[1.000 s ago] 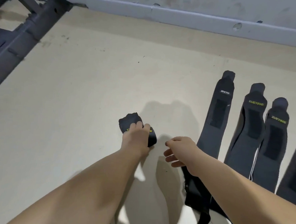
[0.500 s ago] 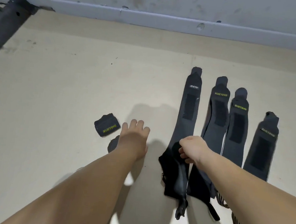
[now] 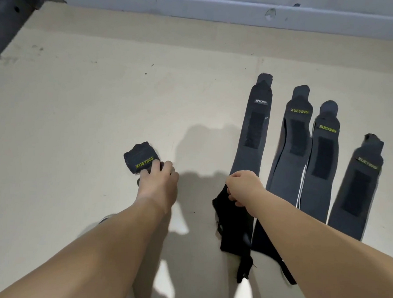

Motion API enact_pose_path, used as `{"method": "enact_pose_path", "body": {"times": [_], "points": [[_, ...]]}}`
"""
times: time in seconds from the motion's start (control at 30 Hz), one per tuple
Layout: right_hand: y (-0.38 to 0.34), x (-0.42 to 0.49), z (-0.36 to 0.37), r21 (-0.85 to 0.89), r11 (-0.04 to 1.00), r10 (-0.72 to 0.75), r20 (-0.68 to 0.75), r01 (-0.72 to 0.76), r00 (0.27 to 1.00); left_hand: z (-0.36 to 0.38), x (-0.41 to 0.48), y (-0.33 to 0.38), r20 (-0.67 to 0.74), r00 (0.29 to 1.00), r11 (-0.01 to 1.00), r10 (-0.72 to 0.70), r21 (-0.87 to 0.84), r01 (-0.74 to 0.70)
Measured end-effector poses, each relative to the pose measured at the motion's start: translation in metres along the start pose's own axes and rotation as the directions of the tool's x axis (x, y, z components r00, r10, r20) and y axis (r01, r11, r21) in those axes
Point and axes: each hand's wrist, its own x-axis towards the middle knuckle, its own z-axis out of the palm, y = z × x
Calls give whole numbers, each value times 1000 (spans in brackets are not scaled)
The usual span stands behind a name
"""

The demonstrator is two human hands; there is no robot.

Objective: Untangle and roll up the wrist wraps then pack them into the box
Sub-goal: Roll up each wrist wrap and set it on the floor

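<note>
- Gripping near end of leftmost flat wrap (image 3: 253, 151): right hand (image 3: 243, 187), fist closed, as before.
- left hand (image 3: 158, 185): fingers relaxed, had returned to touch rolled wrap (image 3: 141, 157).
- 3 other wraps (image 3: 293, 142) lay flat beyond; 2nd roll prob. next. Box unseen.

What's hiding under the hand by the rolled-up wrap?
The left hand rests its fingertips on the rolled wrap. A small dark bit peeks out beside it; the hand covers the rest, so I can't tell what it is.
</note>
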Motion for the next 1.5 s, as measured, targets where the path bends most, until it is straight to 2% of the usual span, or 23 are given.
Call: {"method": "enact_pose_path", "body": {"times": [0.1,0.17,0.23,0.27,0.3,0.33,0.4,0.47,0.57,0.63,0.7,0.77,0.87,1.03,1.13,1.17,1.2,1.27,1.3,1.33,1.37,1.43,1.5], "points": [[9,3,-3,-60,997,-51,-144,43,988,-5,4,5,2,1000,999,-28,17,28],[15,6,-9,-96,995,-53,-249,30,967,-11,9,14,-61,998,1000,3,0,-3],[22,9,-17,-107,994,-1,-299,-32,954,-17,16,32,-87,990,983,114,-138,-125],[25,12,-19,-75,994,58,-305,-85,950,-20,19,45,-60,983,941,174,-285,-184],[31,16,-19,-18,989,133,-298,-144,945,-21,21,60,10,977,869,211,-459,-183],[36,18,-19,61,979,202,-276,-193,940,-24,20,74,117,968,767,223,-634,-100],[45,17,-17,213,936,319,-165,-282,933,-19,18,98,270,948,553,171,-822,134],[57,19,-18,297,879,408,-67,-372,910,-14,15,112,347,932,411,103,-869,278],[70,15,-22,349,841,422,58,-414,905,-12,13,123,431,892,217,137,-891,398],[73,13,-23,344,843,393,130,-413,910,-14,14,124,427,892,156,149,-901,406],[69,11,-23,348,853,369,126,-389,921,-16,17,121,419,902,100,107,-907,409],[60,8,-23,365,863,345,81,-350,935,-16,19,116,411,906,75,100,-911,405],[57,11,-18,444,831,327,98,-335,940,-20,16,108,403,911,83,94,-915,396],[64,11,-5,500,820,288,64,-280,956,-23,16,107,424,905,111,-34,-898,426],[66,3,-2,501,824,317,-21,-265,948,-28,13,105,411,906,192,-100,-886,423],[65,2,-2,508,819,327,-29,-268,945,-29,11,106,413,906,157,-96,-892,423],[64,1,-2,526,801,337,0,-287,942,-31,9,109,447,892,43,-58,-892,450],[62,0,-3,598,720,350,123,-351,928,-37,3,117,575,806,-309,139,-749,587],[62,1,-3,636,679,328,185,-367,926,-42,0,119,614,751,-429,243,-626,651],[62,3,-4,671,639,298,232,-375,926,-44,-3,121,628,714,-478,309,-546,688],[63,7,-3,686,629,277,242,-366,930,-41,-4,123,630,702,-479,334,-528,701],[64,11,-4,719,594,258,253,-360,932,-32,-6,125,636,710,-401,302,-591,700],[64,12,-4,734,561,264,280,-383,923,-20,-7,128,613,768,-178,186,-747,640]]}}
